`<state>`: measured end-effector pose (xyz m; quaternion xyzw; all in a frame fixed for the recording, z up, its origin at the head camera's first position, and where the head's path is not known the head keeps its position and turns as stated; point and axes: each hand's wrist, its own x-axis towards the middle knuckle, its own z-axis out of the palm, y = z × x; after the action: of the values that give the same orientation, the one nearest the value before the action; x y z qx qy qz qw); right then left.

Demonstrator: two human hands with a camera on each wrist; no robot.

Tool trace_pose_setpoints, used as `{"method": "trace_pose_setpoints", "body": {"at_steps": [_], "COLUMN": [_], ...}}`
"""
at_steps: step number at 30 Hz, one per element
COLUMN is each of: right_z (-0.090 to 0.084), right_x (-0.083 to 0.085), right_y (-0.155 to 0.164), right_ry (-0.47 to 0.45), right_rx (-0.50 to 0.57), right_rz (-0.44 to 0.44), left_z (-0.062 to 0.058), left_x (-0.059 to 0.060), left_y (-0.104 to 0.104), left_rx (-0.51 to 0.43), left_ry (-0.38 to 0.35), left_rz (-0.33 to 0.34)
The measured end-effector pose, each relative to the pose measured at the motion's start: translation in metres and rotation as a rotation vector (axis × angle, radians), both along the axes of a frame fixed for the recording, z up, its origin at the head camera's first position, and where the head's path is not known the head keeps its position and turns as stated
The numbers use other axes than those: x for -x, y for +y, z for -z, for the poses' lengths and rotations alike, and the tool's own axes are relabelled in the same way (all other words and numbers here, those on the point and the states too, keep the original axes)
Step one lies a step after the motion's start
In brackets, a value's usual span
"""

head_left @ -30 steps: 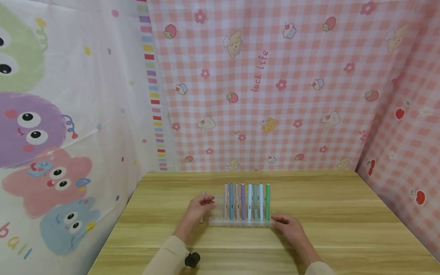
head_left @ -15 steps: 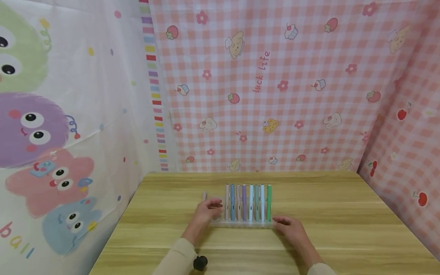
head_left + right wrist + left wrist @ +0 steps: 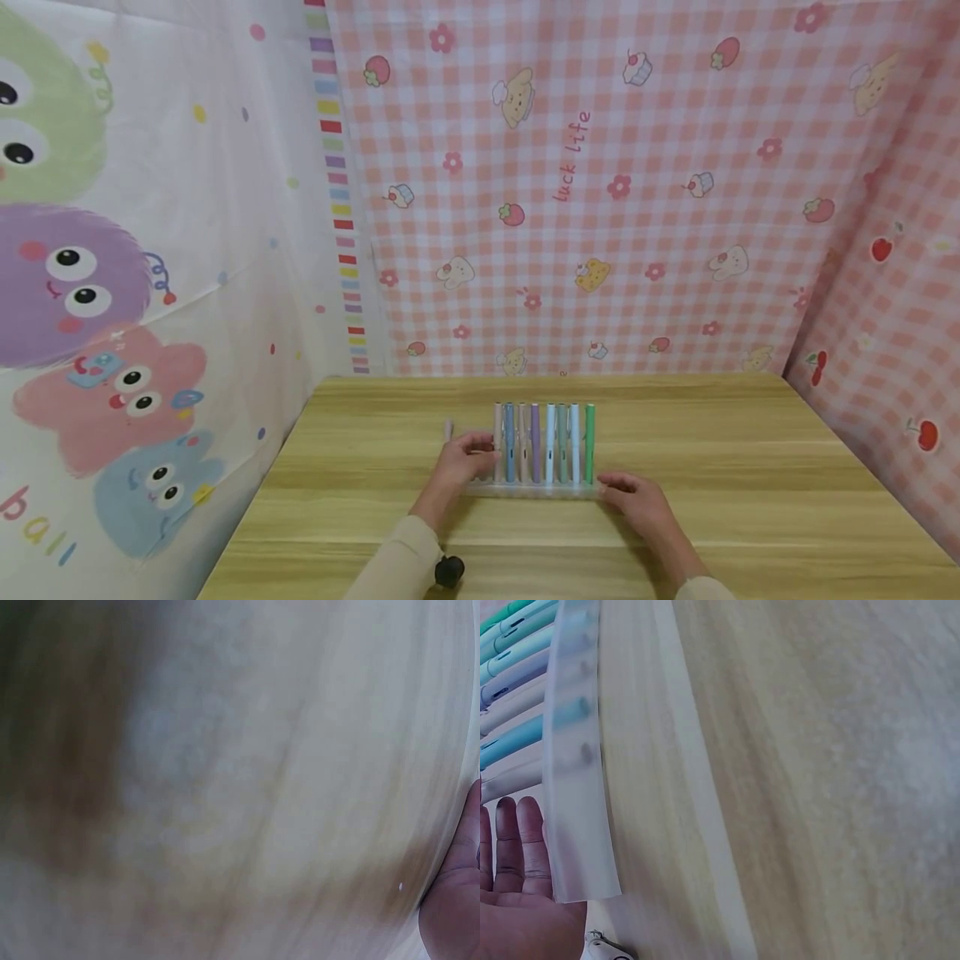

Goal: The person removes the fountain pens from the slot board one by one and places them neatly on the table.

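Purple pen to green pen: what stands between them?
In order from the purple pen: a light-blue pen, a grey-green pen, then a second light-blue pen. The head view shows it.

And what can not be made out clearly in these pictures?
Lone pen, head view: lower part hidden by the left hand.
Pens in the holder, left wrist view: upper ends cut off by left edge.
Right hand, right wrist view: mostly cut off by right edge.

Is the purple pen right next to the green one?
No, in the head view three pens stand between the purple pen and the green pen.
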<state>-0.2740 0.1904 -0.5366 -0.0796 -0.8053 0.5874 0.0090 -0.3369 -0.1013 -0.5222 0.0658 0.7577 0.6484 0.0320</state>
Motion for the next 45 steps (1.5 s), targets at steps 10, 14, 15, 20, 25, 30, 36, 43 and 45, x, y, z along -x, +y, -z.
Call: {"method": "trace_pose_setpoints", "body": {"at_steps": [10,14,15,20,25,30,36,43,45], "right_z": [0.002,0.002,0.002,0.002,0.001,0.001,0.001,0.002,0.002], "right_x": [-0.001,-0.002,-0.002,-0.002,-0.001,0.000,0.001,0.001,0.001], "right_y": [0.001,0.002,0.003,0.003,0.001,0.000,0.000,0.000,0.000], "right_ry": [0.008,-0.001,-0.005,-0.022,-0.026,-0.034,-0.022,-0.009,-0.002], "right_rx": [0.010,-0.002,-0.002,-0.012,-0.001,0.003,-0.014,-0.017,-0.012], "right_rz": [-0.001,0.002,0.004,-0.004,-0.009,-0.011,-0.015,-0.018,-0.019], "left_z": [-0.001,-0.002,-0.002,-0.002,-0.003,-0.007,-0.025,-0.047,-0.056], "left_x": [0.000,-0.001,-0.001,-0.001,-0.003,-0.003,-0.004,0.000,-0.001], "left_y": [0.006,0.008,0.008,0.008,0.007,0.005,0.003,-0.014,-0.021], "left_rx": [0.000,0.011,0.013,-0.012,-0.037,-0.064,-0.144,-0.143,-0.156], "left_ry": [0.012,0.018,0.018,0.026,0.033,0.038,0.018,0.049,0.054], "left_rz": [-0.014,-0.003,-0.002,-0.012,-0.056,-0.079,-0.106,-0.161,-0.172]}}
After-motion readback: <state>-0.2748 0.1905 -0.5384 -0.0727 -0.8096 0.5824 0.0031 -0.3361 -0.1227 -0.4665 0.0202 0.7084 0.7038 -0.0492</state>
